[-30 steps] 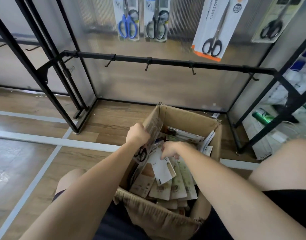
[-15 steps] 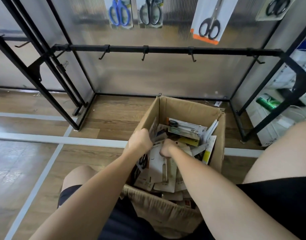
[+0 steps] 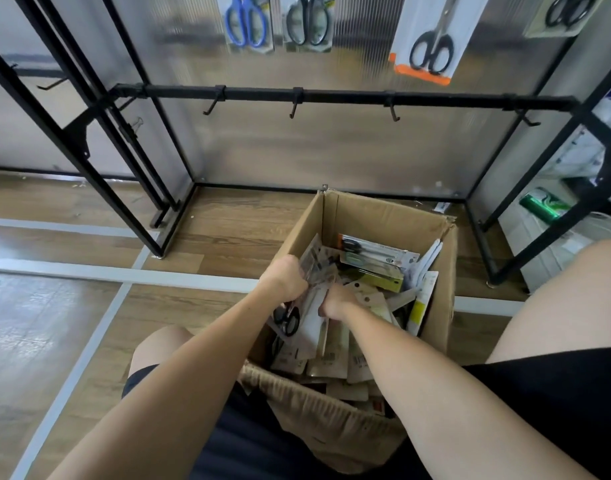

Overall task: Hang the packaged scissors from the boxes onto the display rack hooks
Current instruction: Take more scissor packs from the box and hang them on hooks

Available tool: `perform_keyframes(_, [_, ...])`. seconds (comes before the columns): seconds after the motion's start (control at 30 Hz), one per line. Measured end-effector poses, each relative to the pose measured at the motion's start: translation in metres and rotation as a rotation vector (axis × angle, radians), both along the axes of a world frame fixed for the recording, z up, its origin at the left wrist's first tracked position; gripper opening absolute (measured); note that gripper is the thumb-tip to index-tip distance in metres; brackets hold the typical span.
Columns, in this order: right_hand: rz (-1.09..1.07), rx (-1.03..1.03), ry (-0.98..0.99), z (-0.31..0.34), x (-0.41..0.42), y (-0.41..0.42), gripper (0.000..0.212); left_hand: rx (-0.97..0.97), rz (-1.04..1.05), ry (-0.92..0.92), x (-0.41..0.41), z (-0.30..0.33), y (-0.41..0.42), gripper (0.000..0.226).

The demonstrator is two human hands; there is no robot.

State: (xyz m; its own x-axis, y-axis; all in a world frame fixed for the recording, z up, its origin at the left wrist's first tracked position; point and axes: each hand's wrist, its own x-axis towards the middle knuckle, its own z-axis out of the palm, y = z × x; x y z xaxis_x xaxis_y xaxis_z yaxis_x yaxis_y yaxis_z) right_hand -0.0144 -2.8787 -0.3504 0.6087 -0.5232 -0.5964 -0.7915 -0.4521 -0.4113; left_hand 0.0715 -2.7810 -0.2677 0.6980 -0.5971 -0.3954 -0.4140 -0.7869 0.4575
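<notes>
An open cardboard box (image 3: 376, 213) stands on the floor between my knees, full of several packaged scissors. My left hand (image 3: 286, 277) grips a pack of black-handled scissors (image 3: 292, 318) standing on edge against the box's left wall. Right beside it, my right hand (image 3: 335, 301) is curled into the pile around a white pack (image 3: 314, 327). In front of the box runs the rack's black bar (image 3: 349, 97) with bare hooks (image 3: 293, 107). Above it hang blue-handled scissors (image 3: 246, 24) and black-handled packs (image 3: 427, 39).
Black rack legs (image 3: 89, 150) stand on the wooden floor to the left, and another frame leg (image 3: 539, 216) slants down at the right. A green package (image 3: 539, 207) lies behind that frame. My knees flank the box.
The view tilted down slightly and the box shifted in frame. My right hand let go of the loose white pack and dug deeper into the pile, close beside my left hand.
</notes>
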Motion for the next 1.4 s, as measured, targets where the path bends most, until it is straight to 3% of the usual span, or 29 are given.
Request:
perform_keyframes(0.1, [-0.014, -0.056, -0.032, 0.020, 0.011, -0.014, 0.032, -0.068, 0.029, 0.090, 0.001, 0.006, -0.004, 0.010])
perform_keyframes(0.23, [-0.005, -0.096, -0.125, 0.070, 0.028, -0.039, 0.004, -0.315, 0.270, 0.326, 0.013, 0.025, -0.009, 0.019])
perform_keyframes(0.53, [0.121, -0.071, -0.403, 0.176, 0.046, -0.080, 0.010, -0.720, 0.616, 0.557, 0.035, 0.060, -0.022, 0.007])
perform_keyframes(0.67, [0.171, -0.058, -0.441, 0.191, 0.046, -0.076, 0.017, -0.863, 0.667, 0.809, 0.036, 0.069, -0.021, 0.033])
perform_keyframes(0.73, [0.219, -0.113, -0.450, 0.195, 0.045, -0.072, 0.022, -0.887, 0.630, 0.845, 0.036, 0.067, -0.023, 0.048])
perform_keyframes(0.83, [0.266, -0.220, -0.522, 0.194, 0.045, -0.070, 0.024, -0.852, 0.673, 0.730, 0.031, 0.064, -0.023, 0.034])
perform_keyframes(1.03, [0.244, -0.318, -0.679, 0.188, 0.053, -0.060, 0.017, -0.744, 0.699, 0.648, 0.039, 0.053, -0.006, 0.042])
perform_keyframes(1.17, [0.107, -0.200, -0.790, 0.185, 0.054, -0.060, 0.021, -0.708, 0.660, 0.677, 0.048, 0.049, 0.010, 0.046])
perform_keyframes(1.27, [-0.004, -0.056, -0.748, 0.183, 0.051, -0.065, 0.028, -0.689, 0.606, 0.692, 0.054, 0.049, 0.015, 0.053])
perform_keyframes(1.4, [-0.080, 0.013, -0.644, 0.178, 0.047, -0.077, 0.034, -0.682, 0.533, 0.732, 0.050, 0.068, 0.017, 0.043])
